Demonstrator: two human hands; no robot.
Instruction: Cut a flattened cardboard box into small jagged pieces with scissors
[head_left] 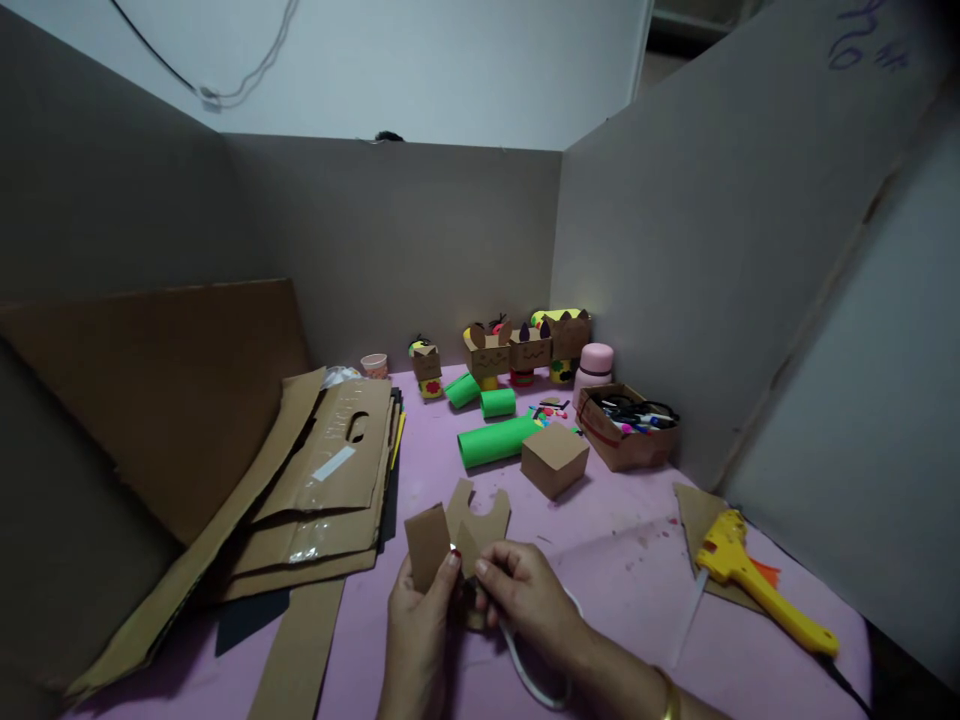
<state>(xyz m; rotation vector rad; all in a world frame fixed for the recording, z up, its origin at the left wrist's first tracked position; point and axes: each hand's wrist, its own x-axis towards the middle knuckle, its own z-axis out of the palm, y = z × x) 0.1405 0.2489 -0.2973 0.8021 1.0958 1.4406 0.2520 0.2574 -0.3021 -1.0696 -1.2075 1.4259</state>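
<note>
My left hand (424,620) pinches a flat brown cardboard piece (427,543) between thumb and fingers, above the pink table. Close beside it, my right hand (529,595) is closed, its fingertips on a small pointed cardboard piece (466,548). Under and beyond the fingers lies a cardboard cutout (491,522) with a rounded notch in its far edge. A white curved loop (536,690) shows below my right hand; its kind is unclear and part is hidden. Past the hands stands a small closed cardboard box (553,460).
Stacked cardboard sheets (330,500) fill the left side. Green tubes (495,442) lie farther back, before several cardboard animal figures (489,355). At right are a pink bottle (595,366), a cardboard tray (619,445) of pens and a yellow glue gun (757,575). Grey panels enclose the table.
</note>
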